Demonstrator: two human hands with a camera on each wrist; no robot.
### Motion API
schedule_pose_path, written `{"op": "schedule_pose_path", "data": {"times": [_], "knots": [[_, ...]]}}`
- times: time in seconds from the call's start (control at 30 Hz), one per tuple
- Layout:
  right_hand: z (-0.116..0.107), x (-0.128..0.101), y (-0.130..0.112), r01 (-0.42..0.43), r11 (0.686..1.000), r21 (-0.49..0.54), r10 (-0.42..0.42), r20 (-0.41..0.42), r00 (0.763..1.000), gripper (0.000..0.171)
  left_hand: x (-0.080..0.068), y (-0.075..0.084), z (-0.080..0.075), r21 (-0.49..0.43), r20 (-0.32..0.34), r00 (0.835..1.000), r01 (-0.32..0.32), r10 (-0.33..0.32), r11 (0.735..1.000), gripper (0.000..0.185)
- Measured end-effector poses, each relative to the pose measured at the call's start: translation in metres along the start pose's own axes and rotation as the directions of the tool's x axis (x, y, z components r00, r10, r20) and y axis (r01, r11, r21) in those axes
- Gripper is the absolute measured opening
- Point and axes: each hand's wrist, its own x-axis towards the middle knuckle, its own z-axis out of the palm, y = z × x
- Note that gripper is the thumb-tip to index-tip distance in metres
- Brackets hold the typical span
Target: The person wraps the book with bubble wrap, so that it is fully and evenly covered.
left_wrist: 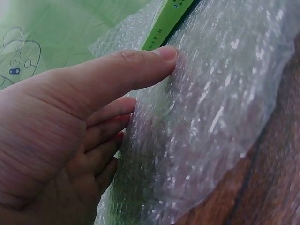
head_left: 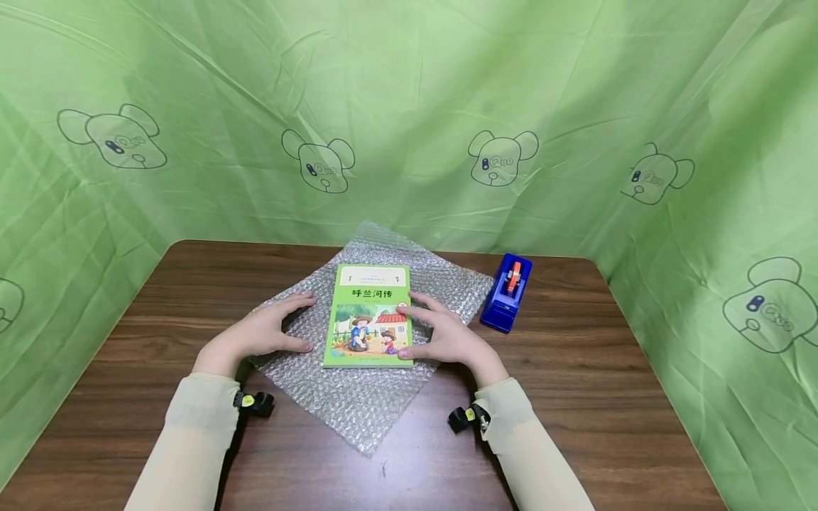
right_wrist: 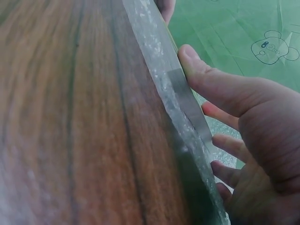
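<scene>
A green picture-covered book (head_left: 371, 319) lies face up on a diamond-turned sheet of bubble wrap (head_left: 364, 404). To the left of the book, my left hand (head_left: 262, 330) is over the wrap, its fingers spread and its thumb apart from the cover. My right hand (head_left: 447, 337) is at the book's right edge, with thumb and fingertips touching the cover near that edge. In the right wrist view the thumb (right_wrist: 211, 77) rests along the edge of the book (right_wrist: 190, 103), and the fingers are loosely bent beyond it. The left wrist view shows only a corner of the green book (left_wrist: 164, 26).
A blue tape dispenser (head_left: 501, 305) with an orange-red roll stands right of the wrap, near its right corner. Everything is on a dark wooden table (head_left: 575, 397). Green cloth (head_left: 409, 92) with bear-head drawings hangs behind and along both sides.
</scene>
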Motion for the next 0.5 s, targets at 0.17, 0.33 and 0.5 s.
{"op": "schedule_pose_path", "data": {"times": [0.17,0.33,0.5], "knots": [[-0.0004,0.0006,0.0015,0.024,1.0,-0.013,-0.024,0.003,1.0,0.094,0.0001,0.0012,-0.0003,-0.005,0.002,1.0,0.004,-0.004,1.0,0.1],[-0.0007,-0.0002,0.0013,0.041,0.999,-0.012,-0.041,0.012,0.999,0.092,-0.0009,0.0032,-0.0006,0.001,0.001,1.0,0.004,-0.004,1.0,0.1],[0.0002,-0.0016,0.0001,0.025,1.0,-0.001,-0.025,0.033,0.999,0.092,-0.0024,0.0027,0.0023,-0.011,0.01,1.0,0.013,-0.013,1.0,0.1]]}}
